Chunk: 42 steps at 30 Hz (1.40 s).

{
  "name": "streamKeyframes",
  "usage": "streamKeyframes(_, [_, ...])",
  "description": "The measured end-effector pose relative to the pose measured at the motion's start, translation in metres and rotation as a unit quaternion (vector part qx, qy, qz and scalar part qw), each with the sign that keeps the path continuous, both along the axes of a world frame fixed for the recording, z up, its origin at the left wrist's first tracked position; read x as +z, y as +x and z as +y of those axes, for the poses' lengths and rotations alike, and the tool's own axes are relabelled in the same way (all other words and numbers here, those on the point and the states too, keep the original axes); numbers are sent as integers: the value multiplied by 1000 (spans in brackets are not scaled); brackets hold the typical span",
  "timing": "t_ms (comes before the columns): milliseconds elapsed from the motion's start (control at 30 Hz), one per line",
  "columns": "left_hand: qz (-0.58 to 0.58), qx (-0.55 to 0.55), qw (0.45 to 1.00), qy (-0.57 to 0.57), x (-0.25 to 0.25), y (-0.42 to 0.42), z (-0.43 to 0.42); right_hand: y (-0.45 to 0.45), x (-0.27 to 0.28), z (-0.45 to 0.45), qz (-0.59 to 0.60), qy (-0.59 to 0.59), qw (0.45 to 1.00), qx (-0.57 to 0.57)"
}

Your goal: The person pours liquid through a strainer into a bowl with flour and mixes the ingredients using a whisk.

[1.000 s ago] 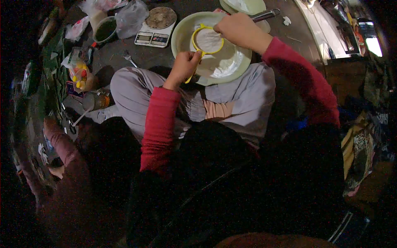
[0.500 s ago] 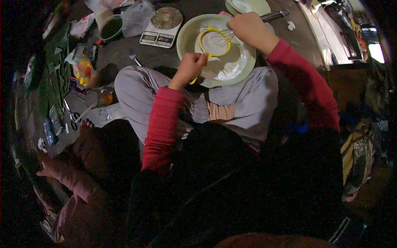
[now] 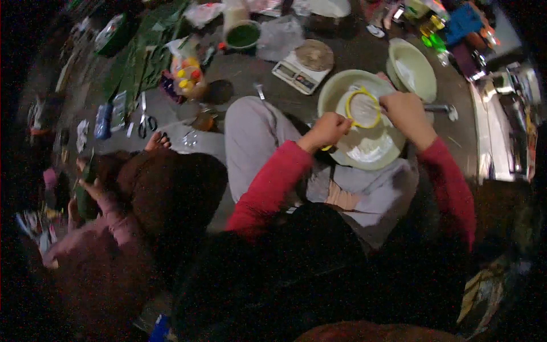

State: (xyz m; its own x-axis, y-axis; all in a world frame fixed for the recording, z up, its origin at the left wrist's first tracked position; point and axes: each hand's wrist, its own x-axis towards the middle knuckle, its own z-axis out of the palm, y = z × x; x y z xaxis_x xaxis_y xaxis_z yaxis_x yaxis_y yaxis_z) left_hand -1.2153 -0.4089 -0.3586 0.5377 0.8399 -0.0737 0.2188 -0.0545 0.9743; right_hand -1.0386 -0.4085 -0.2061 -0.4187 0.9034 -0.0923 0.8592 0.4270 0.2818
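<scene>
My left hand (image 3: 327,132) is closed round the handle of a yellow-rimmed strainer (image 3: 363,107), held over a large pale green bowl (image 3: 326,105). White powder or batter (image 3: 367,151) lies in the lower part of this bowl. My right hand (image 3: 411,118) is closed round a wire whisk (image 3: 437,108), whose dark handle sticks out to the right. The whisk's wires are blurred and mostly hidden, at the strainer's right side. The bowl rests against my crossed legs (image 3: 256,125).
Beyond the bowl stand a white kitchen scale (image 3: 293,78) and another pale green bowl (image 3: 431,85). Farther left are a bowl of green stuff (image 3: 244,35), a clear plastic bag (image 3: 282,37), scissors (image 3: 145,117) and green leaves (image 3: 137,62). Another person (image 3: 108,222) sits at left, hands on a leaf.
My view has swung left, so the bowl and my hands appear farther right and lower. Both hands still hold the strainer and whisk. The second bowl and the other person's hands show more fully.
</scene>
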Motion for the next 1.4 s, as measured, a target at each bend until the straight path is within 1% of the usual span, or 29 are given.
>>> streamKeyframes(67, [-32,17,999,17,-10,3,1,-5,14,-7,-13,-16,999,30])
streamKeyframes(100, [-23,36,999,16,-4,0,1,5,7,-4,-33,10,999,10])
streamKeyframes(133, [-26,14,1000,1,7,-2,0,6,4,0,-54,37,998,-13])
streamKeyframes(167, [-30,-10,999,-16,14,-4,-1,3,2,5,-48,34,998,0])
streamKeyframes(200, [-26,-2,999,-19,8,-4,1,-2,8,6,-50,39,998,-10])
streamKeyframes(267, [-18,-7,996,89,-4,2,6,-9,13,4,-55,43,997,-24])
streamKeyframes(333, [-17,-16,997,76,-5,1,5,-17,15,-5,-8,8,1000,-13])
streamKeyframes(400, [-35,1,999,19,-8,3,4,-4,10,-6,-27,-4,1000,-6])
streamKeyframes(433, [-12,-4,999,47,-5,3,5,4,8,-5,-42,-13,999,8])
streamKeyframes(467, [-20,-19,999,44,-4,1,6,9,8,-4,-49,-17,999,-8])
streamKeyframes(533, [-3,-21,1000,-1,-2,3,4,9,9,-1,-42,39,998,-9])
streamKeyframes(600, [13,-29,999,-15,2,2,5,1,5,-1,7,61,998,-19])
streamKeyframes(633, [1,-16,1000,-8,-1,3,5,-2,9,-4,0,60,998,-30])
streamKeyframes(700, [11,-15,1000,-12,0,1,3,-5,15,-11,19,-27,999,-14])
streamKeyframes(733, [27,-3,1000,-12,2,-1,3,-1,13,-11,17,-28,999,-22])
streamKeyframes(767, [46,-10,999,16,2,-1,4,5,10,-10,-11,-15,999,-31])
streamKeyframes(800, [43,-18,999,15,0,0,3,9,9,-7,-40,-2,998,-40])
streamKeyframes(833, [31,-14,999,21,-2,1,3,10,8,-4,-48,32,998,-28])
streamKeyframes(867, [19,-10,999,28,-4,2,3,9,6,-3,-51,32,998,-35])
streamKeyframes(933, [13,0,999,41,4,2,2,5,2,-4,10,40,999,-12])
streamKeyframes(967, [22,-1,999,29,5,0,2,4,3,-5,-1,16,1000,14])
streamKeyframes(1100, [34,-3,999,15,11,-1,0,9,9,-7,-60,-18,998,10])
streamKeyframes(1167, [24,1,1000,15,10,1,1,11,9,0,-69,54,996,13])
streamKeyframes(1200, [11,3,1000,15,10,1,1,11,6,1,-70,53,996,9])
streamKeyframes(1267, [-2,3,1000,16,8,0,1,11,0,1,-54,70,994,56])
streamKeyframes(1300, [19,2,1000,10,11,-1,2,10,0,1,-55,70,995,54])
streamKeyframes(1333, [40,2,999,2,14,-2,2,9,1,0,-75,41,996,11])
streamKeyframes(1367, [39,1,999,0,14,-3,1,8,1,-1,-96,12,995,-32])
streamKeyframes(1400, [36,11,999,8,14,-2,1,8,2,-2,-96,11,995,-33])
